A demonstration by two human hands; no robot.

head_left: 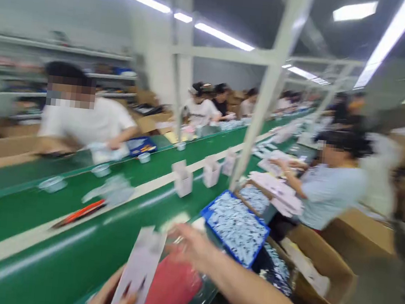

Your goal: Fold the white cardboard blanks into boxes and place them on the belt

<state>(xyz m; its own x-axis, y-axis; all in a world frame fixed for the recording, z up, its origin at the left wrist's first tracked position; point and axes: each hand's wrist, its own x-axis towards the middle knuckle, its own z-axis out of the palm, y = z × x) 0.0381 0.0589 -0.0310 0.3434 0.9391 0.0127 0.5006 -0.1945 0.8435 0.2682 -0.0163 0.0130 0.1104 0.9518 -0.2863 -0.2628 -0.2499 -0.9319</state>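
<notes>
My left hand (112,294), at the bottom, is wrapped round a pale printed carton (141,265) that stands tilted. Just right of the carton's top is my right hand (191,246), blurred, its fingers bent; whether it holds anything cannot be made out. Below my right hand lies a red bag or sheet (171,285). A blue tray (236,227) full of small pale blue packets sits to the right of my hands.
A green conveyor (108,236) carries open white boxes (182,177), clear plastic cups (52,184) and an orange tool (80,213). A white post (264,110) rises beyond the tray. Cardboard boxes (324,259) stand at right. Several people work along both sides.
</notes>
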